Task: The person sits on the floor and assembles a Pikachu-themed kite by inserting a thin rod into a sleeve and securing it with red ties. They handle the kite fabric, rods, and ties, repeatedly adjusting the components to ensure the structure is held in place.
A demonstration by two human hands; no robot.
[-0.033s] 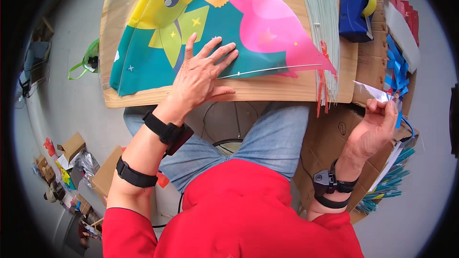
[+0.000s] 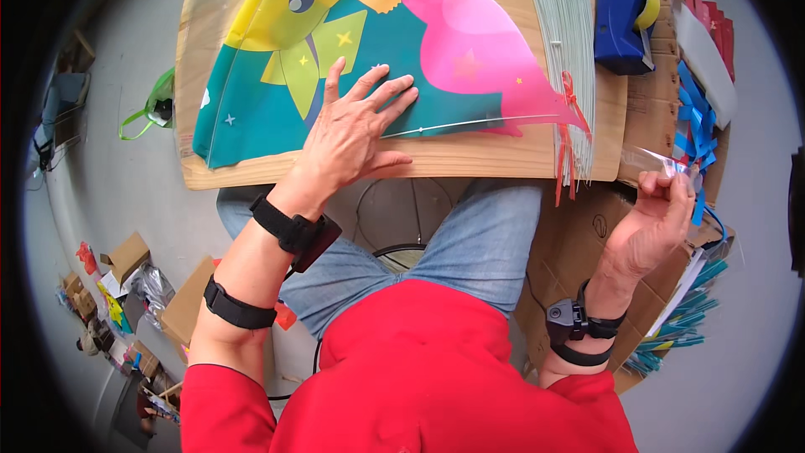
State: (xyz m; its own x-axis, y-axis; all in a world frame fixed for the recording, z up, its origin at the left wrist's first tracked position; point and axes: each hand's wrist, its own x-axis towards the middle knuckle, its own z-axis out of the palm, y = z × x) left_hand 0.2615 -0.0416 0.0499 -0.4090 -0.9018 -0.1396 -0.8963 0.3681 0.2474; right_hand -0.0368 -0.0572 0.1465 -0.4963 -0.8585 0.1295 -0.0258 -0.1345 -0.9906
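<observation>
My left hand (image 2: 352,134) rests palm down, fingers spread, on a colourful printed plastic sheet (image 2: 457,50) that looks like a kite. The sheet is teal, pink and yellow, and a thin white rod (image 2: 486,123) runs along its near edge. Off the table's right side, my right hand (image 2: 656,222) pinches a piece of clear plastic film (image 2: 658,161) between thumb and fingers. The film's far end is hard to make out. Between the hands, a bundle of thin pale rods (image 2: 563,25) lies on the table, with red ties (image 2: 566,138) near its end.
A blue tape dispenser (image 2: 619,21) with a yellow roll stands at the right of the wooden table (image 2: 260,169). Cardboard boxes (image 2: 579,243) and blue strips (image 2: 698,117) are beside my right arm. A green bag (image 2: 155,101) is at the left. Several boxes and packages lie on the floor.
The clear film in my right hand has turned and shows more faintly. My right hand has shifted very slightly; my left hand stays in place.
</observation>
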